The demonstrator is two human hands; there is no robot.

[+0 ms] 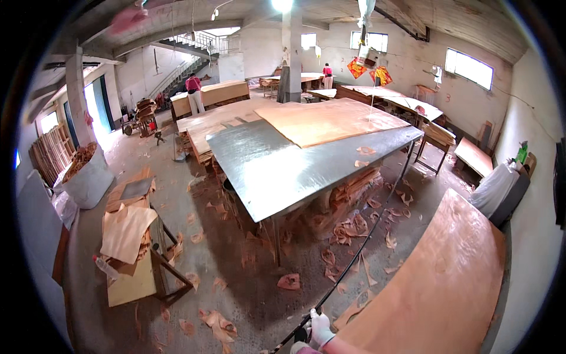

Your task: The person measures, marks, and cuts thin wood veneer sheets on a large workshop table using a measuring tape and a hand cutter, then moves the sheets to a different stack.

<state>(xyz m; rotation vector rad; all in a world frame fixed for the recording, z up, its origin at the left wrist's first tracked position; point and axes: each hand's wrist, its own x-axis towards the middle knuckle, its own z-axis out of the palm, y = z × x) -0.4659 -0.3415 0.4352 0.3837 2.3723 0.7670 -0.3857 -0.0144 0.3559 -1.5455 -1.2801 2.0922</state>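
My right hand (320, 326), in a white glove, is closed on a long black pole (362, 248) that runs from the bottom edge up toward the far corner of the metal-topped table. My left hand is not in view. A large, curved sheet of thin wood veneer (433, 274) lies low at the right, beside my right forearm. Ahead stands the big table with a shiny metal top (259, 177), a stack of pale veneer (330, 121) over its back part.
Veneer scraps (289, 282) litter the floor. A bench with loose sheets (127, 236) stands at left, near a large white sack (88, 183). Two co-workers (194, 88) (327, 76) are at tables farther back, near a pillar (291, 47). A wrapped bundle (495, 186) leans on the right wall.
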